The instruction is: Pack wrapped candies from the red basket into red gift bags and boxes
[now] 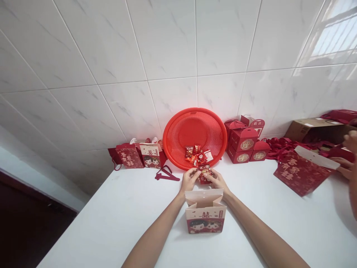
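Observation:
Between my two hands is a small dark red packet (205, 174) with gold characters, held just in front of the basket's near rim. My left hand (190, 180) pinches its left side, and my right hand (218, 181) grips its right side, thumb across the front. Closer to me, between my forearms, an open paper gift bag (205, 220) stands upright; two cartoon figures decorate its front. Behind my hands a red plastic basket (166, 139) leans tilted toward me against the wall. Several wrapped sweets (196, 158) lie in its lower part.
Left of the basket stand a dark red bag (129, 156) and a cartoon bag (152, 154), with a red ribbon (168, 176) nearby. Several red boxes (242, 143) are stacked at right. Farther right, another person's hands (346, 167) hold a red bag (304, 173) near a cardboard box (312, 128).

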{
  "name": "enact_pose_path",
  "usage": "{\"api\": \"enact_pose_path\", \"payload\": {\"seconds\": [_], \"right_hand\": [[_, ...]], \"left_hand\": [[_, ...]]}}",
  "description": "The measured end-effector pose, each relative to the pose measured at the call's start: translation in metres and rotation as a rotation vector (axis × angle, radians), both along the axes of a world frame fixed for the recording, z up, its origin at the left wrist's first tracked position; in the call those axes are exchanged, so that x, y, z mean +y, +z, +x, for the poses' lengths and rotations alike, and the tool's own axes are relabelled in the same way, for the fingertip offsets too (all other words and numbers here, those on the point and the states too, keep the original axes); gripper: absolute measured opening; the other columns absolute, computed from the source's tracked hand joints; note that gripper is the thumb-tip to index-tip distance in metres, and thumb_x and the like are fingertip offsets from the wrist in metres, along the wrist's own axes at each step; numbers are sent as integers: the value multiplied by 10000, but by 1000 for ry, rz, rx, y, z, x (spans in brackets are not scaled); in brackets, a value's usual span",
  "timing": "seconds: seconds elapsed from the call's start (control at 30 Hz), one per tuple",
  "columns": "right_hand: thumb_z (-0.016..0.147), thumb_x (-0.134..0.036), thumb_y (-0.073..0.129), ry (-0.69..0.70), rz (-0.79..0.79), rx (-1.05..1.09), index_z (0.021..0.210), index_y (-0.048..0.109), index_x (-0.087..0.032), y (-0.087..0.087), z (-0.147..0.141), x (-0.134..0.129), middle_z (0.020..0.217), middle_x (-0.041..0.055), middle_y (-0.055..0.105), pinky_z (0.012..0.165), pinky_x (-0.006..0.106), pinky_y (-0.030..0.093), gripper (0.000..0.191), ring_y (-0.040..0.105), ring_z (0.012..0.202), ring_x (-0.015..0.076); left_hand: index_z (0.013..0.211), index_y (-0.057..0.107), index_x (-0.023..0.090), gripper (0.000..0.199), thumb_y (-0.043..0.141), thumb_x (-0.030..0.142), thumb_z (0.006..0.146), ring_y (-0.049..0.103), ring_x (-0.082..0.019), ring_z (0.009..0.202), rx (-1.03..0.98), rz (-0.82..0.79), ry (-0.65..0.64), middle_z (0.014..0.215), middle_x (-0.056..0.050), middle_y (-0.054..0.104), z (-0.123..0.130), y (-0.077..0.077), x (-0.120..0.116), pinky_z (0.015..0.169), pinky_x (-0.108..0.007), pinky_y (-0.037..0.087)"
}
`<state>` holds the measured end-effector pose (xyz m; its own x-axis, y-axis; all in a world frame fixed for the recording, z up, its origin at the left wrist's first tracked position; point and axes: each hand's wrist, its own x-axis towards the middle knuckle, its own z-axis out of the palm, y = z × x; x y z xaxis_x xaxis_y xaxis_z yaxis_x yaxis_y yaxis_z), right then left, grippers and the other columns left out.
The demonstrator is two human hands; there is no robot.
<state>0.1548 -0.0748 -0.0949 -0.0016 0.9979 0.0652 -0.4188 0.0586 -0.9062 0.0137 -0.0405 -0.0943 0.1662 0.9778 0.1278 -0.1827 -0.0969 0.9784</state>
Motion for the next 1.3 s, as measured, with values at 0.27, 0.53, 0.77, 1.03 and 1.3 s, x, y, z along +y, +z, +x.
{"api": "enact_pose_path", "payload": {"seconds": [0.27,0.53,0.77,1.03,1.3], "right_hand": [[593,-379,889,20,-1,16,978,699,-201,-1,0,1,853,27,728,674,306,524,465,651,707,181],[617,-408,883,32,-55,42,998,682,-191,-4,1,2,820,33,728,518,261,484,482,661,574,169],[595,-456,885,-48,-63,117,850,664,-193,-7,2,6,714,-8,676,529,257,485,428,621,543,139],[626,-445,874,-88,-27,105,918,688,-221,-16,-1,9,937,33,728,700,308,532,413,662,800,206],[591,-361,907,-57,10,50,963,681,-208,-20,1,9,941,51,750,801,345,516,461,674,844,225]], "left_hand": [[842,708,154,392,799,477,640,604,-145,663,-23,-24,14,770,-30,706,0,-2,3,649,-261,484],[778,706,144,405,781,523,658,534,-130,582,-87,-45,57,606,9,608,-1,-7,8,581,-242,428],[753,657,154,376,753,512,690,467,-98,563,-160,-66,166,619,33,563,-3,-13,13,556,-213,387],[752,687,150,345,765,478,679,488,-108,559,-124,-64,136,604,25,588,-2,-5,7,572,-227,394],[772,704,153,359,784,490,679,483,-111,544,-100,-72,79,565,35,575,-3,-1,6,573,-232,392]]}}
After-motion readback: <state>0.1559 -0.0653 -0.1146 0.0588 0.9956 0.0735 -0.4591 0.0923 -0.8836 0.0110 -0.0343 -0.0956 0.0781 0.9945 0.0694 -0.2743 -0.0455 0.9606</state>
